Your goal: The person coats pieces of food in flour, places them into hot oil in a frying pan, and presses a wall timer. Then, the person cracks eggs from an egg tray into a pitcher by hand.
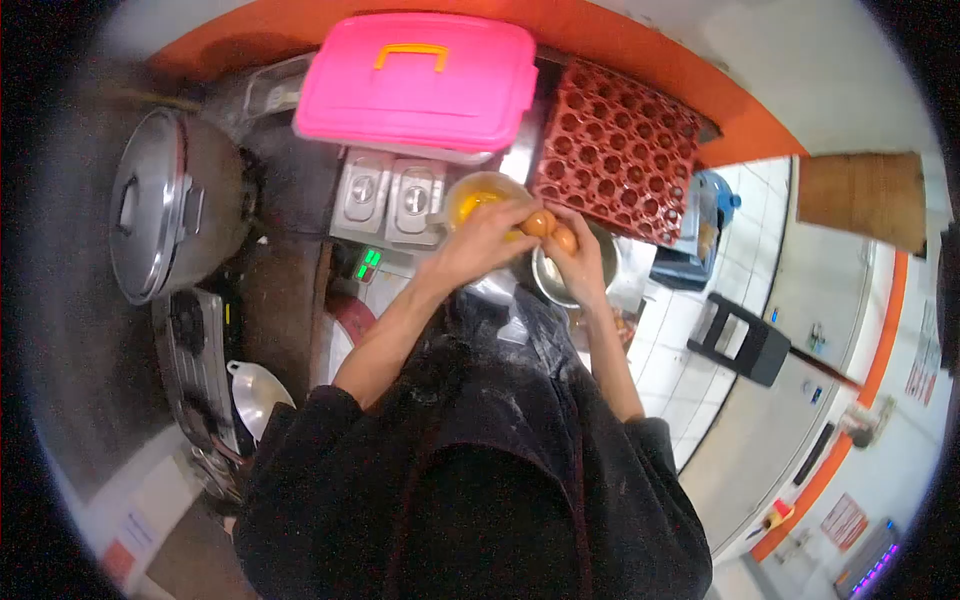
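Observation:
Two brown eggs meet between my hands in the head view. My left hand (485,240) has its fingertips closed on one egg (538,223), beside the rim of a pale plastic jug (514,186) with yellow liquid egg (474,204) in it. My right hand (584,268) is wrapped round the other egg (565,240), over a round metal bowl (611,258). The hand and forearm hide much of that bowl. Whether either shell is cracked is too small to tell.
A red egg tray (612,150) stands behind the bowls, beside a pink lidded box (420,85). Two lidded steel containers (363,190) and a scale with green digits (368,264) are to the left. Further left stands a large pot (150,210); eggs (622,328) lie by my right forearm.

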### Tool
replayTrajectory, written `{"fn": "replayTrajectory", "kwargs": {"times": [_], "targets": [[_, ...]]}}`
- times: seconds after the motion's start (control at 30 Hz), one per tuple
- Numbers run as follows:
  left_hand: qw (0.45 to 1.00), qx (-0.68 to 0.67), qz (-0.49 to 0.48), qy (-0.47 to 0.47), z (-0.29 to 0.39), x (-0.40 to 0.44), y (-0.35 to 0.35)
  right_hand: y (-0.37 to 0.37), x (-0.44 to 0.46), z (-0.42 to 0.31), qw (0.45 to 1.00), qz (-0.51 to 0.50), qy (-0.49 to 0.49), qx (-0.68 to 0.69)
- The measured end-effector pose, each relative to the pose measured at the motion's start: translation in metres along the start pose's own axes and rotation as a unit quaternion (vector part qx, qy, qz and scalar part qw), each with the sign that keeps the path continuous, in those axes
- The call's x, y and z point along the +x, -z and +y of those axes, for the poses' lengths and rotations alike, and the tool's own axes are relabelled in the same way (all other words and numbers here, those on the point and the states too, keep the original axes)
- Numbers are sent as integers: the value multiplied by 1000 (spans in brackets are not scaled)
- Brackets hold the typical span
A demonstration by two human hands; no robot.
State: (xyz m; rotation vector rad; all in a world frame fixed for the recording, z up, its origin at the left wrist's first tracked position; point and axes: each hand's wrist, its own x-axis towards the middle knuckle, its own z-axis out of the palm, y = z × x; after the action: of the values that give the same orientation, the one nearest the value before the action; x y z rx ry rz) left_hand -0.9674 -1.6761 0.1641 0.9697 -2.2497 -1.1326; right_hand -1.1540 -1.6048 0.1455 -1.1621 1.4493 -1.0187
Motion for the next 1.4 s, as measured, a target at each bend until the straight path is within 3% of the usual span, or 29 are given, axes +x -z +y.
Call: {"fn": "replayTrajectory", "kwargs": {"times": [0.03, 0.07, 0.13, 0.17, 0.23, 0.27, 0.3, 0.33, 0.4, 0.47, 0.53, 0.6, 0.63, 0.7, 0.73, 0.83, 0.87, 0.9, 0.97, 1.0, 1.03, 1.1, 1.13, 1.2, 1.23, 1.3, 1.4], "targets": [[997, -37, -49, 41, 14, 2, -17, 14, -20, 10, 999, 36, -1, 39], [995, -75, -70, 15, 23, 3, -40, 31, -45, 16, 997, 57, -35, 48], [965, -154, -212, 11, 53, 12, -79, 66, -102, 37, 988, 95, -101, 74], [962, -155, -226, 7, 60, 11, -107, 83, -130, 56, 981, 112, -133, 90], [935, -230, -231, -141, 60, 5, -161, 112, -178, 88, 973, 128, -177, 68], [931, -230, -243, -144, 67, 9, -167, 122, -195, 105, 966, 132, -217, 42], [917, -189, -328, -126, 75, 15, -173, 133, -206, 127, 964, 143, -219, 47], [895, -146, -407, -106, 82, 19, -180, 140, -212, 141, 951, 160, -262, -45], [910, -128, -376, -117, 79, 17, -185, 152, -211, 162, 921, 216, -301, -123], [927, -109, -337, -121, 75, 14, -177, 168, -199, 236, 919, 259, -280, -98], [940, -98, -326, -7, 78, 17, -153, 183, -170, 273, 919, 296, -252, -72], [958, -50, -281, 20, 64, 9, -144, 190, -131, 285, 884, 397, -197, -149], [959, -45, -279, 25, 62, 5, -135, 189, -116, 290, 887, 393, -195, -144], [968, -23, -230, 103, 60, -4, -118, 186, -88, 299, 813, 502, -180, -234], [968, -18, -225, 107, 61, -6, -111, 188, -84, 352, 813, 450, -192, -315], [972, -53, -156, 167, 62, -23, -99, 183, -78, 358, 853, 344, -273, -283], [971, -71, -135, 185, 57, -29, -99, 184, -80, 357, 871, 401, -190, -211], [970, -89, -110, 198, 53, -30, -99, 188, -79, 339, 873, 398, -185, -214], [970, -104, -90, 202, 50, -30, -95, 195, -83, 286, 895, 397, -204, -7], [969, -116, -76, 206, 49, -30, -92, 197, -85, 289, 910, 349, -182, 127], [969, -118, -66, 208, 51, -26, -88, 193, -85, 262, 914, 341, -179, 123], [968, -147, -38, 200, 60, -13, -79, 169, -77, 152, 883, 200, -163, 393], [975, -153, -5, 162, 54, -9, -81, 156, -69, 125, 887, 187, -160, 390], [979, -148, 4, 138, 56, 1, -73, 125, -54, 85, 872, 28, -146, 467], [983, -144, -1, 109, 55, 6, -67, 106, -43, 71, 875, 14, -144, 462], [979, -168, 7, 119, 48, 10, -56, 66, -20, 46, 920, -45, -137, 364], [962, -227, 28, 148, 25, 3, -31, 17, 7, 9, 939, -95, -84, 320]]}}
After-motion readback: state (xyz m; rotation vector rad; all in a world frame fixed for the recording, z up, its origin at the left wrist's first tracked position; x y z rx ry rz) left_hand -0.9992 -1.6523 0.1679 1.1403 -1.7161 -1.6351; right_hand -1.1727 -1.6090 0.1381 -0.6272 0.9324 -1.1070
